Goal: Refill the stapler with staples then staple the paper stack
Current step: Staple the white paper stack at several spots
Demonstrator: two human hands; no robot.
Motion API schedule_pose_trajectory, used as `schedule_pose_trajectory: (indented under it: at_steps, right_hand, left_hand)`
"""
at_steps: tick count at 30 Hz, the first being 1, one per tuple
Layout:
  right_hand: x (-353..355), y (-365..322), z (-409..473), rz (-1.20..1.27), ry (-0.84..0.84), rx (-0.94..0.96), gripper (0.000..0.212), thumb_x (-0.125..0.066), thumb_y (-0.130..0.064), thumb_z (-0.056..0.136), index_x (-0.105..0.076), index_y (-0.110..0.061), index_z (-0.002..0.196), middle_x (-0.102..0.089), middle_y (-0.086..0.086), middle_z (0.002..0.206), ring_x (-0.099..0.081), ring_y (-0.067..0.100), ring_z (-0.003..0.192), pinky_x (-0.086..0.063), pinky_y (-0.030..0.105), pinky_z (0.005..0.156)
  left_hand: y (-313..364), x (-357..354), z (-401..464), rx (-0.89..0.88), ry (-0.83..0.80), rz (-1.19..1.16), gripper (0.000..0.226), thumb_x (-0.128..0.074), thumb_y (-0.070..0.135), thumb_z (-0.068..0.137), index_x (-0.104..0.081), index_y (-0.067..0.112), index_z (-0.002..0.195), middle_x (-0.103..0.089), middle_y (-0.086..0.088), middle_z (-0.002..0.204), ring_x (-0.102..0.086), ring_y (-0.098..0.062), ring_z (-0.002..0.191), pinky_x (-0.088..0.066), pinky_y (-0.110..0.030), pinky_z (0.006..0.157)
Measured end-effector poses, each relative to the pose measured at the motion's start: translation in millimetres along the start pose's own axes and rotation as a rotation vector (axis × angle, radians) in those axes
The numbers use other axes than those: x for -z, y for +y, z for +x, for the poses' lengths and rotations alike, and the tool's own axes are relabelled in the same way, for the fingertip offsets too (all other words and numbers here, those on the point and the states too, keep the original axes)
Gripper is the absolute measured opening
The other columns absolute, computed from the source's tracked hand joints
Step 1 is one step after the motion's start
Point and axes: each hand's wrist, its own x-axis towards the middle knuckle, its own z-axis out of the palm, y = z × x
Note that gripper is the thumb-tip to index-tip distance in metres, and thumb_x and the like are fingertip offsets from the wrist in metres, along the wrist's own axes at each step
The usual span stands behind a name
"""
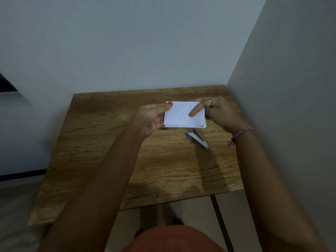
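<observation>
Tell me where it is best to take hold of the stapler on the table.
Grip the stapler across its long sides at mid-body, from above. It lies flat and diagonal, clear of the paper that both hands hold, and its blue end points to the paper, so turn the fingers to match that slant.

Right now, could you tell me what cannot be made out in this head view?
- Stapler: too small to show whether staples are loaded.
- Paper stack: marks too faint to identify.
- Small object: mostly hidden by the stack and left hand.

Both hands holding paper stack (183, 115) over wooden table (101, 142), stapler (199, 138) lying just beside
</observation>
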Motion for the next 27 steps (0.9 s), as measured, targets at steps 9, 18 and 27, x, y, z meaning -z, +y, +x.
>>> schedule_pose_trajectory:
  at_steps: [9, 18, 27]
  right_hand:
    - [19, 15, 4, 0.478, -0.193, -0.166, 0.048, -0.03, 0.004, 0.086, -0.062, -0.006, 0.121, -0.062, 0.014, 0.128, -0.058, 0.024, 0.12, -0.05, 0.032, 0.096]
    - [-6, -2, 22, 0.051, -0.093, -0.18, 0.012, -0.068, -0.023, 0.085, -0.075, -0.018, 0.093, -0.076, -0.002, 0.085, -0.07, 0.007, 0.076, -0.052, 0.017, 0.057]
    - [-14, -4, 26, 0.07, 0.016, -0.209, 0.011, -0.071, -0.011, 0.082, -0.072, -0.01, 0.092, -0.075, 0.0, 0.079, -0.071, 0.01, 0.07, -0.055, 0.021, 0.056]
  left_hand:
    - [-2, 0, 1, -0.125, 0.007, 0.156, 0.017, -0.076, 0.009, 0.079, -0.067, 0.002, 0.092, -0.075, -0.009, 0.083, -0.074, -0.018, 0.075, -0.06, -0.029, 0.06]
    - [-2, -2, 7, -0.139, -0.019, 0.255, 0.03, -0.08, 0.009, 0.074, -0.067, -0.001, 0.099, -0.076, -0.012, 0.09, -0.075, -0.02, 0.08, -0.06, -0.028, 0.06]
    - [2, -3, 10, -0.195, -0.041, 0.322, 0.027, -0.08, 0.005, 0.073, -0.07, 0.0, 0.098, -0.076, -0.01, 0.086, -0.075, -0.02, 0.079, -0.058, -0.025, 0.058]
